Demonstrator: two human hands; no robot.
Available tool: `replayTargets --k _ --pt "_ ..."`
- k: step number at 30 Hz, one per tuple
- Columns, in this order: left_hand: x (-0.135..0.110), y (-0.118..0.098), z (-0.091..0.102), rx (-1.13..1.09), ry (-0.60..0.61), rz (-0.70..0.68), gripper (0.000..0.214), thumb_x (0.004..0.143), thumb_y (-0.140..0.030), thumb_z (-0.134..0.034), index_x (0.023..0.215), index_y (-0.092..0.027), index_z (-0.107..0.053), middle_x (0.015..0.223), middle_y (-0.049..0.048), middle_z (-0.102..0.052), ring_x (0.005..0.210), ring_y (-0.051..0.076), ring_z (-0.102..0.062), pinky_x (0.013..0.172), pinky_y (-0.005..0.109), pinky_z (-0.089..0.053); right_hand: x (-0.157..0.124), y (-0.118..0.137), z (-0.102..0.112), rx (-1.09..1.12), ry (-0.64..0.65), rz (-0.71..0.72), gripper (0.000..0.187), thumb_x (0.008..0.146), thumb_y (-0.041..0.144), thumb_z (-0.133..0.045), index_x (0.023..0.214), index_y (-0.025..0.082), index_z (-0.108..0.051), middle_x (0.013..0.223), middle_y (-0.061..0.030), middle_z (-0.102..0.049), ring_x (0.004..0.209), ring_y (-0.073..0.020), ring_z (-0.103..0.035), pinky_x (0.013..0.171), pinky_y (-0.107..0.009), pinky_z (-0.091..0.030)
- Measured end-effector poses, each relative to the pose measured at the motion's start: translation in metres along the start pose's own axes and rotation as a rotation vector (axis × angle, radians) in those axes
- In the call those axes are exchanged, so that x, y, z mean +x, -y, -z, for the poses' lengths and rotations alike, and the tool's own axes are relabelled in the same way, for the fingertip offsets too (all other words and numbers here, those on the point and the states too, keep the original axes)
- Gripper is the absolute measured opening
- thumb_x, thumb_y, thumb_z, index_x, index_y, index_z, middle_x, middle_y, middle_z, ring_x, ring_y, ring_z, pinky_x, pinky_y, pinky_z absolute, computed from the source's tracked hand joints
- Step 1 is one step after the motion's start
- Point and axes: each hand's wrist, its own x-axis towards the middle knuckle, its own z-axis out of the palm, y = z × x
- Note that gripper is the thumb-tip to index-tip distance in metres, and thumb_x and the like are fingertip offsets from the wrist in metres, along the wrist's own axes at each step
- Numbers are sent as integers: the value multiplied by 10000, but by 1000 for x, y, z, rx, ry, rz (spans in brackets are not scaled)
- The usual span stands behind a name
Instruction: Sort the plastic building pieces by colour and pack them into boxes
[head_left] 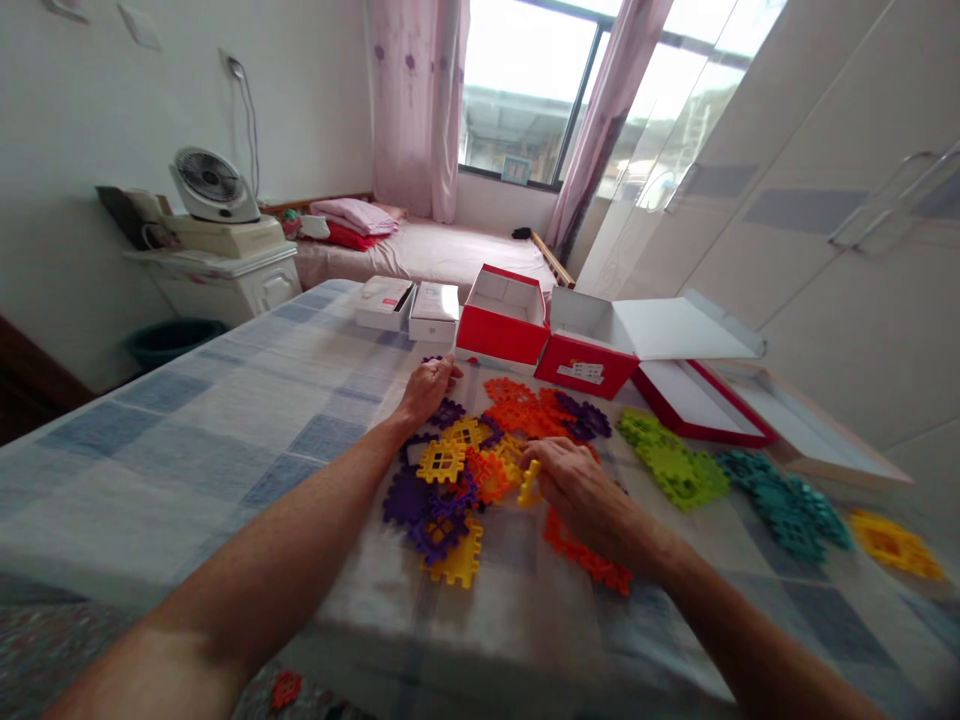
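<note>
My right hand [574, 485] pinches a yellow interlocking plastic tile [529, 484] with toothed edges above a mixed heap. Across the heap, my left hand [430, 390] has its fingers curled in front of the red box. A bit of a purple tile [431, 358] shows at its far side; whether the fingers grip it is unclear. Between my arms lie purple tiles [407, 497], yellow tiles [441, 462] and an orange tile [487, 474]. More orange tiles [517, 408] are piled beyond, and others [589, 555] lie partly under my right hand.
Green tiles [671, 460], teal tiles [784, 500] and yellow tiles [896, 545] form separate piles at right. Open red boxes [502, 335] [589, 365] and white boxes [433, 325] line the far side. A red tile [286, 689] lies on the floor below the tablecloth edge.
</note>
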Motion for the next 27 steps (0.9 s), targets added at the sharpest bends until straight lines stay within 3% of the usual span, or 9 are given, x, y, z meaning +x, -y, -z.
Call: replayTargets --k 4,8,15,23,27 --pt "0 0 0 0 -2 -5 626 808 -643 -300 733 -131 -654 706 86 -662 628 170 -606 633 290 -481 13 4 -8 -79 48 -38 427 818 253 -493 1237 174 -506 1273 -118 -535 1223 -257 -402 984 -441 -284" --pt "0 -1 0 0 -3 -12 623 815 -635 -298 734 -130 -653 719 94 -665 628 168 -606 630 287 -481 23 0 -15 -109 99 -40 645 733 369 -592 1319 142 -448 1288 -138 -517 1236 -303 -368 984 -470 -261" --pt "0 -1 0 17 1 2 641 818 -646 -295 749 -126 -664 711 93 -671 630 170 -610 635 284 -480 34 1 -26 -126 36 -84 608 632 379 -678 1183 152 -560 1055 -110 -572 1050 -266 -462 900 -392 -327" --pt "1 2 -1 33 5 -33 654 838 -642 -268 746 -129 -663 712 86 -665 635 172 -612 637 291 -481 22 3 -13 -66 -12 -38 544 652 243 -612 1175 104 -552 1043 -115 -547 1040 -235 -445 943 -376 -315" --pt "2 4 -1 44 8 -37 660 840 -643 -256 751 -129 -661 723 87 -667 642 170 -613 637 287 -484 20 3 -10 -43 48 -38 534 674 221 -574 1198 126 -550 1074 -118 -542 1054 -236 -437 943 -367 -325"
